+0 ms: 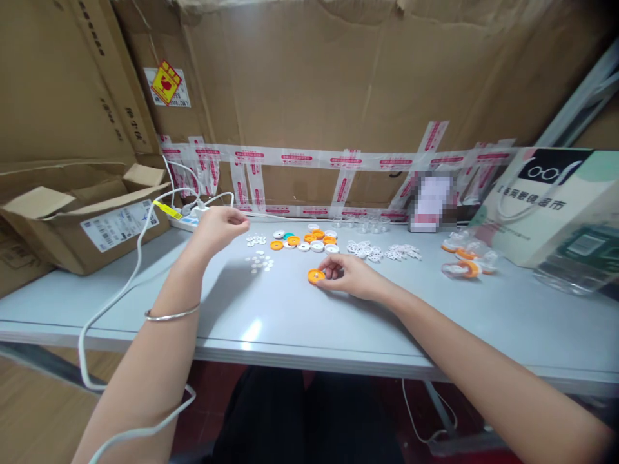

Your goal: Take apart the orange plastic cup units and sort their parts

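Observation:
My right hand (352, 276) grips the rim of a round orange plastic cap (316, 277) with a small white part at its centre, low over the table. My left hand (220, 229) is raised at the left, fingers pinched together; whatever they may hold is too small to make out. Beneath it are small white pieces (256, 240) and flat white discs (261, 263). Beyond the right hand lies a group of round caps: orange (293, 240), white (316, 246) and one teal (288, 236). White openwork plastic parts (365, 250) form a pile beside them.
Clear plastic pieces (372, 224) stand at the back. Orange-and-clear assembled pieces (467, 264) lie at the right, near a printed box (512, 219) and a clear plastic container (575, 258). A phone (432, 203) leans behind. An open carton (87, 219) and white cable (138, 258) occupy the left.

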